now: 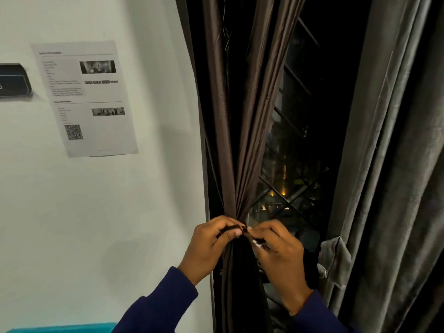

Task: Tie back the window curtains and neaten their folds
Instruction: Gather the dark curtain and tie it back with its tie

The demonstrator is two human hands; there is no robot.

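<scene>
A dark brown curtain (242, 131) hangs at the window's left side, gathered into a tight bunch at waist height. My left hand (209, 246) and my right hand (278, 251) meet at that bunch, fingers pinched on the ends of a thin dark tie-back (243, 229) wrapped around the gathered cloth. Below the hands the curtain falls in narrow dark folds. A grey curtain (389, 164) hangs loose on the right side, with a small bunched fold at its inner edge.
A white wall (120, 212) lies to the left with a printed paper sheet (84, 97) taped on it and a dark sign (13, 80) at the far left. The dark window pane with its metal grille (295, 183) shows between the curtains. A teal surface (60, 328) sits at the bottom left.
</scene>
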